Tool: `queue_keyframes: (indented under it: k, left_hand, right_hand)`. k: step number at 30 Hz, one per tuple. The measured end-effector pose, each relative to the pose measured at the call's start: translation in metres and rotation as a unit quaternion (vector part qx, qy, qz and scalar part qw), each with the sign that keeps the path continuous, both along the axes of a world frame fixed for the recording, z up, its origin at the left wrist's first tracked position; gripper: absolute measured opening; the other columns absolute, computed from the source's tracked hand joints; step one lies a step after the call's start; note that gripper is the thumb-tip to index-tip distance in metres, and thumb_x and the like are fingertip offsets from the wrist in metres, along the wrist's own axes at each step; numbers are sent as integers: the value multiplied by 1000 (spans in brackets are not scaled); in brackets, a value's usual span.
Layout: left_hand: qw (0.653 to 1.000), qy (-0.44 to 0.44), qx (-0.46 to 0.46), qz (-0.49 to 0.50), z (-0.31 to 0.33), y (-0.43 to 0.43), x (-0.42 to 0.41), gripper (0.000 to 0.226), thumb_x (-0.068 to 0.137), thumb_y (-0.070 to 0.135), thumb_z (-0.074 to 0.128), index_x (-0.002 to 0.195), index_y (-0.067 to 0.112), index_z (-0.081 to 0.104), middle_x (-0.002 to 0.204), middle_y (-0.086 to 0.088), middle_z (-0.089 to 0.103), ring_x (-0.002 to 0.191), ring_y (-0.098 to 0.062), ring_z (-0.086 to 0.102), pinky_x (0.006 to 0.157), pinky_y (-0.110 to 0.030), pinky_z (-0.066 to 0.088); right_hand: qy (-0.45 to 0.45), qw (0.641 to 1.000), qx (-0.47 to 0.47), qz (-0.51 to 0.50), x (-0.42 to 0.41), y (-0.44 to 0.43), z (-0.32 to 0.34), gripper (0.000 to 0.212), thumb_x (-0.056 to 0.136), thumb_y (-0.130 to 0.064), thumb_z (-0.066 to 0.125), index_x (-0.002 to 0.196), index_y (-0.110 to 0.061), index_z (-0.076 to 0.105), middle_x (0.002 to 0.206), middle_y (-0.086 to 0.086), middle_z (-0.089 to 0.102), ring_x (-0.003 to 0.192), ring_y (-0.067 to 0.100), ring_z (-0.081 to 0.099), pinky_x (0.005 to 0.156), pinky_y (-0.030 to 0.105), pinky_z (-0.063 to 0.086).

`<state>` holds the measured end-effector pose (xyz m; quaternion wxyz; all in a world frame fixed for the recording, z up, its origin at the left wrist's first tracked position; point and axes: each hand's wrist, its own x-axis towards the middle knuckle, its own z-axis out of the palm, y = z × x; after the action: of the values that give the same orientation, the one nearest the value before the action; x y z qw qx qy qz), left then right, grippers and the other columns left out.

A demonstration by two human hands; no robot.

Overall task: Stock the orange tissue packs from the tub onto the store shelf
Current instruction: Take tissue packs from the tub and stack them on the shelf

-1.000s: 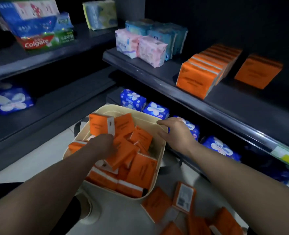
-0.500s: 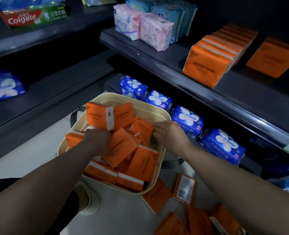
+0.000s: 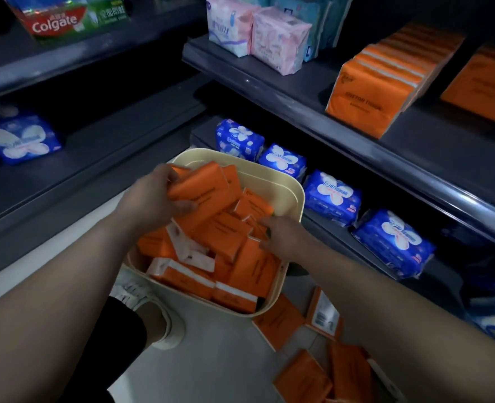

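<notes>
L hand (image 3: 150, 200) over far-left corner of tub (image 3: 294, 196), thumb + fingers curled round 1 orange pack (image 3: 199, 189), which is tilted above the heap. R hand (image 3: 287, 237) low in tub, fingers fairly straight, touching packs, gripping nothing. Tub on floor, heaped w/ packs. Upper shelf (image 3: 310, 85): stocked row (image 3: 365, 94) standing upright. Loose packs (image 3: 279, 319) on floor beside tub.

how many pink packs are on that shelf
2. The left pink pack stands at the left end of the upper shelf, and the right pink pack stands close beside it. More may be hidden behind them.
</notes>
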<state>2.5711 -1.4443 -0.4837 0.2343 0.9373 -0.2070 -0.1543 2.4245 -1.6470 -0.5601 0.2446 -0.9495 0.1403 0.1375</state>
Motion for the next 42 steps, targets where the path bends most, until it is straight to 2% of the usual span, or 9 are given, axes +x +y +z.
queue_keyframes:
  k: [3,13,20,22,26,30,34,39,42]
  left_hand:
    - [999,18,-40,29,5,1,6,57,72,34,78,119,25,47,102,3,52,75,-11,53,49,-24,42]
    - [999,-15,-45,20,1,-5,15,59,72,41,76,122,23,51,100,6,53,85,-14,53,58,-25,41]
    - [998,-34,-51,-7,25,-21,5,50,72,46,74,112,22,55,98,3,59,86,-16,56,71,-34,46]
    - [997,-46,-59,-14,36,-27,1,45,71,51,73,103,23,58,91,4,61,82,-16,57,70,-34,47]
    - [994,-65,-78,-29,59,-40,-12,40,74,58,66,88,22,59,80,3,61,76,-17,59,70,-38,49]
    - [991,-69,-95,-61,84,-63,-32,40,84,57,55,92,18,57,79,4,58,78,-19,56,67,-34,39]
    - [983,-27,-160,-85,105,-97,-53,36,84,50,61,92,15,59,78,-3,62,71,-20,60,67,-38,50]
    - [967,-19,-214,-137,126,-157,-81,37,79,43,71,96,13,58,84,-4,65,71,-15,60,63,-32,49]
    - [961,-27,-220,-168,136,-199,-95,45,74,39,77,103,15,52,89,-1,64,75,-15,61,69,-34,50]
  right_hand:
    - [66,998,-6,18,10,6,-14,59,81,-25,65,137,-21,45,128,7,58,115,28,55,95,35,46]
    - [97,995,30,10,20,2,-24,53,79,-21,73,127,-11,53,125,9,57,114,24,54,81,22,38]
    - [-14,988,123,-96,12,-27,38,40,83,-36,68,119,-22,56,115,3,58,96,18,57,72,27,48]
    - [-21,978,157,-137,5,-39,61,35,86,-42,62,115,-23,55,106,4,63,85,23,65,56,32,56]
    - [-56,959,201,-192,-14,-61,112,35,84,-36,68,105,-11,55,76,9,63,45,15,58,35,25,46]
    - [-91,954,200,-206,-42,-87,161,41,70,-21,82,98,-9,55,81,21,66,58,29,61,51,35,53]
    - [-131,950,130,-250,-77,-119,197,42,61,-19,88,91,-8,60,81,8,62,72,18,58,65,32,51]
    - [-180,920,50,-346,-123,-166,226,46,61,-27,87,94,-11,60,77,-2,58,62,8,51,52,23,39]
    - [-244,886,41,-393,-147,-193,234,39,65,-22,84,93,-9,61,83,4,61,70,14,56,62,25,47]
